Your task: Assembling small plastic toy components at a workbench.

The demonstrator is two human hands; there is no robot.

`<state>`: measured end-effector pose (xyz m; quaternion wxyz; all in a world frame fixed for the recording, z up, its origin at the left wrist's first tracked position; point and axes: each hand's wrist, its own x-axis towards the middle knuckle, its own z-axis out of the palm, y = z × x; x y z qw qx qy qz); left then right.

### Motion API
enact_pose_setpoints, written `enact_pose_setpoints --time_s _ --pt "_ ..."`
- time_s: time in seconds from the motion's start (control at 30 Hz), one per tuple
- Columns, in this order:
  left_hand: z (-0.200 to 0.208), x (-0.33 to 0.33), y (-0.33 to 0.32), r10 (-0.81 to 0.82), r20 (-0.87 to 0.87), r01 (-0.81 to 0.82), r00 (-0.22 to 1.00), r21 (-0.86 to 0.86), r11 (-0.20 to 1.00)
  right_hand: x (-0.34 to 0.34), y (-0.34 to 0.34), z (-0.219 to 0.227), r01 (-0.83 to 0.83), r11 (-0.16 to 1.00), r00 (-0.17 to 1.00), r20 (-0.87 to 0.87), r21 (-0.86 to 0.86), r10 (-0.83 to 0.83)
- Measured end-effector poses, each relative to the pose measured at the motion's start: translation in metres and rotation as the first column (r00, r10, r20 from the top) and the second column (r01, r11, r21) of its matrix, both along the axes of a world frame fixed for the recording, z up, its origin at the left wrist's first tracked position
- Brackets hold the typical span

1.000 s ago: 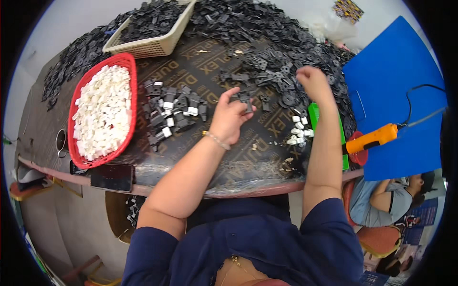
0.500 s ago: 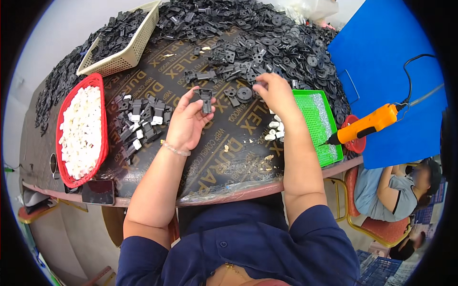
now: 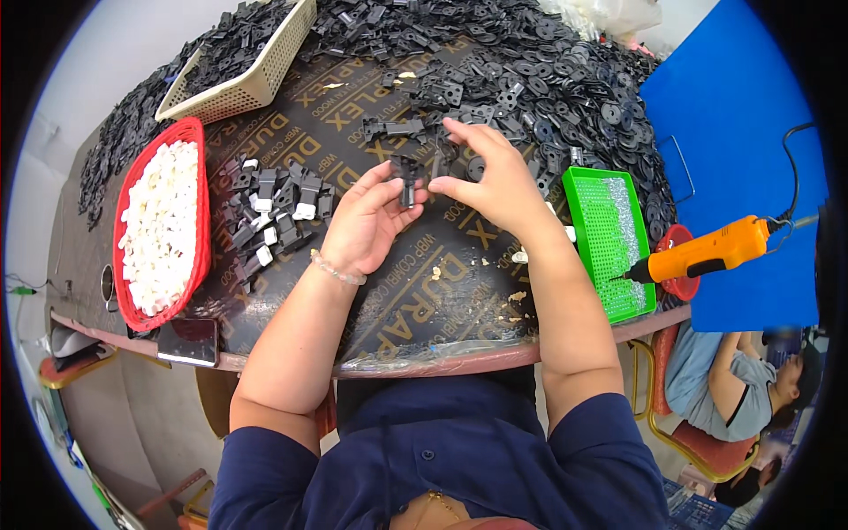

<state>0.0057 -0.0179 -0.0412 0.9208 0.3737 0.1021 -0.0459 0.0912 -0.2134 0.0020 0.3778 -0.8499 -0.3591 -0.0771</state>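
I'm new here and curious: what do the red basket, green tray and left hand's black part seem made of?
Red basket: probably plastic, slightly glossy, ridged walls. Green tray: likely moulded plastic, smooth rim, even colour. Black part: perhaps satin plastic, small highlights; coated metal possible.

Head view: wide head-worn fisheye, looking down from the near side of the table.
Table edge: crosses below the middle, bowed downward.
Shirt: bottom centre, close to the lens.
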Motion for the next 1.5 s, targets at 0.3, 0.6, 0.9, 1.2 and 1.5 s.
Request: enact_pose_setpoints --time_s 0.3,0.6,0.9,1.2,1.5 --pt "0.010 -0.002 -0.004 -0.083 0.126 0.094 0.989 -0.084 0.992 -0.021 0.010 0.009 -0.165 0.979 0.986 0.048 0.115 0.161" --pt "0.014 -0.004 -0.008 -0.118 0.163 0.124 0.980 -0.026 0.992 -0.024 0.009 0.016 -0.161 0.987 0.964 0.214 0.006 0.156" --pt "0.016 -0.007 -0.014 -0.145 0.266 0.119 0.953 0.112 0.987 -0.029 0.010 0.020 -0.165 0.986 0.963 0.215 0.000 0.161" --pt "0.011 -0.007 -0.020 -0.208 0.306 0.087 0.929 0.365 0.927 -0.015 0.001 0.012 -0.169 0.970 0.968 -0.157 0.174 0.197" --pt "0.012 -0.009 -0.022 -0.197 0.346 -0.004 0.917 0.503 0.864 -0.020 0.000 0.013 -0.052 0.864 0.755 -0.547 0.502 0.363"
